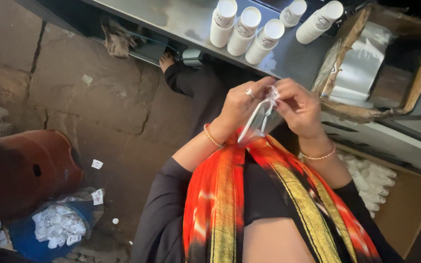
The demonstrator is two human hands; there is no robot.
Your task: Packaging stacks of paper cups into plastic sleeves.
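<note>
- Hands first: our left hand (242, 104) and right hand (298, 107) meet in front of the chest, both on one small clear plastic pouch (260, 119).
- Left hand: fingers curled and closed on the pouch's upper left edge; a ring shows on one finger, a gold bangle (212, 136) sits at the wrist.
- Right hand: fingertips pinched shut on the pouch's top right corner, where the plastic bunches up; a thin bracelet (319, 156) sits on this wrist.
- Pouch: held up in the air between the two hands, hanging down toward our red-orange scarf (220, 195); we cannot tell what is inside it.
- Scarf: draped over a black top, with gold stripes running along it.
- Counter: a grey metal counter (181, 19) runs above the hands, carrying stacks of white paper cups (242, 27) lying tipped with the open ends toward us.
- Box on counter: an open cardboard box (417, 68) to the right of the cups, with silver foil bags (361, 63) in it.
- Lower right: another cardboard box (405, 204) with white cups (371, 175) inside.
- Floor, left: a brown clay pot (25, 165) on its side, and near it a blue bag (30, 238) full of small white scraps (57, 226).
- Floor surface: cracked stone floor (98, 107), a few white bits scattered on it.
</note>
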